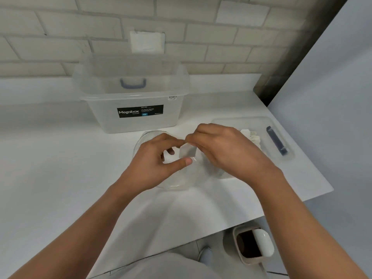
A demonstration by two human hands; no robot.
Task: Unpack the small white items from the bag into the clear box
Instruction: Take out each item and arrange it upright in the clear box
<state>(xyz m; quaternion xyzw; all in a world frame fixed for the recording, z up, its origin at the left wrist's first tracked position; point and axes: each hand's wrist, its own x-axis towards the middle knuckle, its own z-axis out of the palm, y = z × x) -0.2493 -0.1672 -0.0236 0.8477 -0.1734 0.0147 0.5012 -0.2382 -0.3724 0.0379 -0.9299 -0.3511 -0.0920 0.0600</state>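
Left hand (pixel 159 158) has thumb and forefinger curled round a small white packet (pixel 188 153), and the right hand (pixel 219 146) is pinching the packet's top corner. Both sit just above the clear bag (pixel 173 184), which lies on the counter (pixel 60 168). The clear box (pixel 132 121) stands open just behind them, near the wall. Off to the right is the box lid (pixel 261 122), with a few more white items (pixel 251 135) piled on it.

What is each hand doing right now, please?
The left hand is closed, pinching the top edge of the clear bag.
The right hand is closed, pinching the same edge.
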